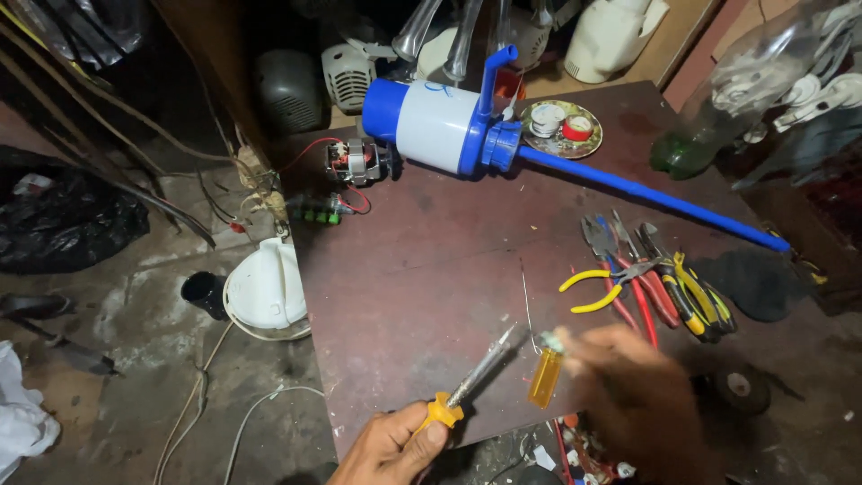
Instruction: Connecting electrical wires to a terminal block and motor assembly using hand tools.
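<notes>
Left hand: the left hand (391, 446) sits at the near edge of the worktop (422, 269), fingers clamped round the orange handle of a soldering iron with a long metal barrel (474, 376), its tip angled up and away to the right.
Right hand: the right hand (642, 395) is blurred; its fingers are together on a screwdriver with a clear amber plastic handle (545, 377), which hangs upright just beside the iron's tip.
Thin wire: a fine grey wire (528, 310) lies on the dark brown worktop, just beyond the two tools.
Pliers: a heap of pliers and cutters with yellow, red and black grips (651, 287) lies right of the hands.
Pump: a blue and white manual water pump with a long blue tube (449, 126) lies across the far side.
Motor: a small bare electric motor with red wires (355, 162) sits at the far left corner.
</notes>
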